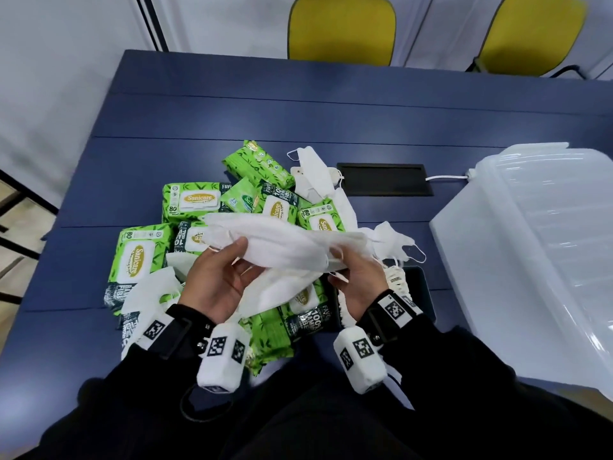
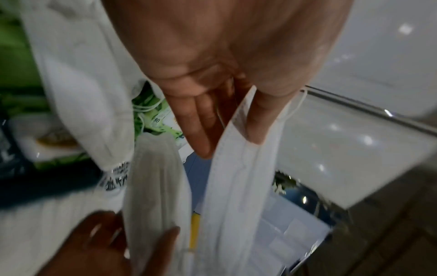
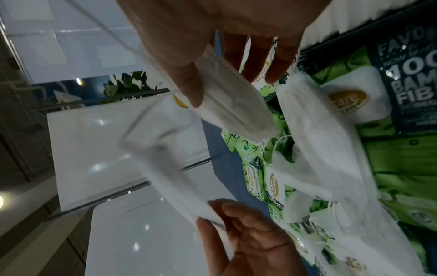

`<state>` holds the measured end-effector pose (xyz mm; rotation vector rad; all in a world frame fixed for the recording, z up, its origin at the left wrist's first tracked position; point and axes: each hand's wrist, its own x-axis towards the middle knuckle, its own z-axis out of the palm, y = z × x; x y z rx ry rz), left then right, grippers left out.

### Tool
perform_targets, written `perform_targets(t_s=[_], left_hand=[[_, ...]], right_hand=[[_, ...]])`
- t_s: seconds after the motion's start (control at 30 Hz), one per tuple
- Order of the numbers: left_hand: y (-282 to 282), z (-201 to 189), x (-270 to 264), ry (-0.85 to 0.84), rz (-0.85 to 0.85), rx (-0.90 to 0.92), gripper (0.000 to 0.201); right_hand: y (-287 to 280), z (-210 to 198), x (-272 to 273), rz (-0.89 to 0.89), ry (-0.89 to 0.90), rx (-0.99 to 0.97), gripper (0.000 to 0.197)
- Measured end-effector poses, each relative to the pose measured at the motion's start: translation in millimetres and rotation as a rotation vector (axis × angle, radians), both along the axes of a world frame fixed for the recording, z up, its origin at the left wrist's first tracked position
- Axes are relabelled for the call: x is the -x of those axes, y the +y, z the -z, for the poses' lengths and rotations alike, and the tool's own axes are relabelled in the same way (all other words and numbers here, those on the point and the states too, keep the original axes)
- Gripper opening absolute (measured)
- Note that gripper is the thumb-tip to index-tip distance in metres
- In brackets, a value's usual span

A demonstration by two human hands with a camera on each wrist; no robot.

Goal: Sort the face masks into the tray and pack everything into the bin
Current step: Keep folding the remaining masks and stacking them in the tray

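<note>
Both hands hold a bunch of white face masks (image 1: 285,247) above a pile of green wipes packs (image 1: 192,202). My left hand (image 1: 238,257) grips the bunch's left end, thumb on top; in the left wrist view thumb and fingers pinch a mask edge (image 2: 236,168). My right hand (image 1: 341,260) pinches the right end; in the right wrist view its thumb presses on a folded mask (image 3: 236,112). More masks lie loose at the back (image 1: 315,174), right (image 1: 394,244) and front left (image 1: 149,293) of the pile. A black tray (image 1: 423,293) shows partly behind my right wrist.
A large clear plastic bin (image 1: 481,277) stands at the table's right side. A black cable hatch (image 1: 384,179) is set into the blue table (image 1: 232,104) behind the pile, with a white cable beside it. Two yellow chairs (image 1: 341,28) stand beyond the far edge.
</note>
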<state>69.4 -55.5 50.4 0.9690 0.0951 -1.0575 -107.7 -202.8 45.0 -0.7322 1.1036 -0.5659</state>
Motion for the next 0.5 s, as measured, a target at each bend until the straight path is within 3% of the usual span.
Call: perform_targets(t_s=[0.1, 0.2, 0.3, 0.43, 0.5], left_hand=[[-3.6, 5.8, -1.7, 0.173, -0.025, -0.021, 0.008], [-8.1, 12.4, 9.3, 0.192, 0.030, -0.085, 0.005], [-12.4, 16.5, 17.3, 0.168, 0.103, -0.136, 0.008], [-12.9, 25.1, 9.2, 0.177, 0.054, -0.139, 0.003], [-11.3, 30.7, 2.7, 0.162, 0.017, -0.138, 0.017]], right_hand=[[5.3, -0.6, -15.1, 0.081, -0.074, -0.140, 0.041], [15.3, 2.1, -28.7, 0.119, -0.110, -0.189, 0.053], [27.5, 4.3, -34.3, 0.002, -0.155, -0.142, 0.041], [35.7, 3.2, -37.1, -0.069, -0.098, -0.090, 0.023], [34.8, 4.4, -36.1, -0.076, -0.059, -0.075, 0.018]])
